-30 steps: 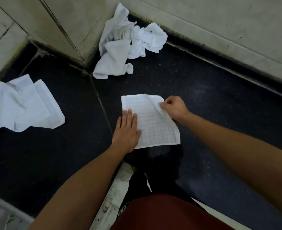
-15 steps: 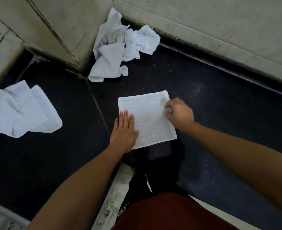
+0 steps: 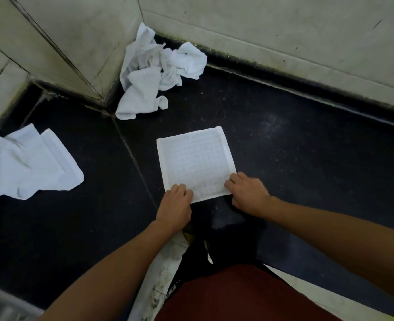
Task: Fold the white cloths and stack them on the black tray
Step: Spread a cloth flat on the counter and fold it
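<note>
The black table [image 3: 295, 147] runs back into a tiled corner. Far to the left lies a loose white cloth [image 3: 29, 165], rumpled and half folded. A crumpled pile of cloths [image 3: 154, 75] sits jammed in the corner (touching the wall). Near the table's front edge a gridded cloth [image 3: 195, 161] lies flat and square. The left grip [image 3: 176, 205], fingers curled, pinches its near left corner. The right grip [image 3: 247, 193] pinches the near right corner likewise.
</note>
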Available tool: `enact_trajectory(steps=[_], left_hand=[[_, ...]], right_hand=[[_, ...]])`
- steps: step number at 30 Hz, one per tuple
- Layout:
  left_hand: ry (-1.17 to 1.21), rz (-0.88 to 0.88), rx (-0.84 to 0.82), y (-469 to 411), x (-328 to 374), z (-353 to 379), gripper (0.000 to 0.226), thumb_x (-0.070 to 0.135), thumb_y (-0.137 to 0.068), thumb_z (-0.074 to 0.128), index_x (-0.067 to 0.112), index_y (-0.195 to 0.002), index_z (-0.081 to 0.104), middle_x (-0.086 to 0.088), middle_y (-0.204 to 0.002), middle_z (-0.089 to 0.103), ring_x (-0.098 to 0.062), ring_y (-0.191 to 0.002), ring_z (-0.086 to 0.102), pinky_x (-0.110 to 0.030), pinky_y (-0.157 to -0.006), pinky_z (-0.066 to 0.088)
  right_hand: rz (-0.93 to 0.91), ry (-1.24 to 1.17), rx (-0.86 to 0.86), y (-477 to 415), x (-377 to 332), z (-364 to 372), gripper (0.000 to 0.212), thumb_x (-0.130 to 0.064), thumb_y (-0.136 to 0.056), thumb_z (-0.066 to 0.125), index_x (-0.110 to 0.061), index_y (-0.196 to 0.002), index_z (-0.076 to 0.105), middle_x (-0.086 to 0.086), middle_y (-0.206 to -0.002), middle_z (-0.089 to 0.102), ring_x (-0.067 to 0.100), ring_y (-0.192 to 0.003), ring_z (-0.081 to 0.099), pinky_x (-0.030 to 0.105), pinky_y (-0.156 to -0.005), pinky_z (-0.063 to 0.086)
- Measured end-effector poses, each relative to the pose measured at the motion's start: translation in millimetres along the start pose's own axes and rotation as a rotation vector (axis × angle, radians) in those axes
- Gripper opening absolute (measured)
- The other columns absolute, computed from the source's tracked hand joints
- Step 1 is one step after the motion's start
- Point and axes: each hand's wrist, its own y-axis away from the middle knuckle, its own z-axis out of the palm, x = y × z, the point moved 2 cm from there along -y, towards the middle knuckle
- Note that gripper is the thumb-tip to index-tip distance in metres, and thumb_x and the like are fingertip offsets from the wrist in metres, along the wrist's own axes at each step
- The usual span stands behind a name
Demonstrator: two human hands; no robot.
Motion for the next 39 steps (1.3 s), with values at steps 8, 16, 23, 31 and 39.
enact_trajectory(steps=[8, 16, 23, 31, 39], left_hand=[[-0.096, -0.074, -0.023, -1.0, 15.7, -0.5, 0.047, 0.057, -0.088, 0.046, 0.017, -0.111, 0.050, -0.003, -0.109, 0.049, -0.022, -0.104, 0.044, -0.036, -0.086, 0.039], [-0.091, -0.107, -0.016, 3.7, 21.2, 1.7, 0.019, 0.022, -0.090, 0.044, 0.015, -0.106, 0.051, -0.004, -0.110, 0.050, -0.021, -0.104, 0.043, -0.034, -0.084, 0.036], [0.008, 0.064, -0.160, 31.3, 6.7, -0.6, 0.016, 0.009, -0.082, 0.047, 0.015, -0.097, 0.049, -0.003, -0.102, 0.053, -0.022, -0.095, 0.049, -0.029, -0.070, 0.028], [0.374, -0.050, -0.018, 25.1, -41.9, -35.4, 0.020, 0.004, -0.077, 0.056, 0.016, -0.094, 0.056, 0.000, -0.091, 0.059, -0.017, -0.079, 0.053, -0.030, -0.067, 0.042], [0.430, -0.196, 0.216, -46.7, -70.9, -77.3, 0.011, 0.000, -0.082, 0.057, 0.008, -0.086, 0.062, -0.008, -0.083, 0.064, -0.025, -0.077, 0.060, -0.037, -0.070, 0.051]], right_hand=[[-0.034, -0.056, 0.111, 0.9, 5.0, 6.4, 0.014, -0.021, -0.067, 0.070, -0.014, -0.072, 0.059, 0.003, -0.073, 0.056, 0.024, -0.067, 0.057, 0.026, -0.043, 0.030], [-0.084, -0.102, 0.178, 11.9, 13.0, -7.0, 0.018, -0.030, -0.070, 0.067, -0.017, -0.074, 0.056, -0.001, -0.079, 0.054, 0.020, -0.072, 0.054, 0.028, -0.052, 0.036], [-0.100, -0.061, -0.004, 35.6, 18.2, 10.4, 0.013, -0.025, -0.083, 0.058, -0.018, -0.093, 0.061, -0.001, -0.095, 0.064, 0.021, -0.092, 0.060, 0.031, -0.074, 0.043], [0.138, -0.492, -0.009, 12.7, 46.1, -20.1, 0.012, -0.033, -0.090, 0.060, -0.024, -0.091, 0.067, -0.011, -0.089, 0.061, 0.013, -0.084, 0.058, 0.032, -0.076, 0.049], [0.431, -0.736, 0.091, -44.1, 74.2, -43.8, 0.005, -0.024, -0.084, 0.070, -0.020, -0.085, 0.071, -0.003, -0.086, 0.069, 0.016, -0.085, 0.064, 0.032, -0.076, 0.052]])
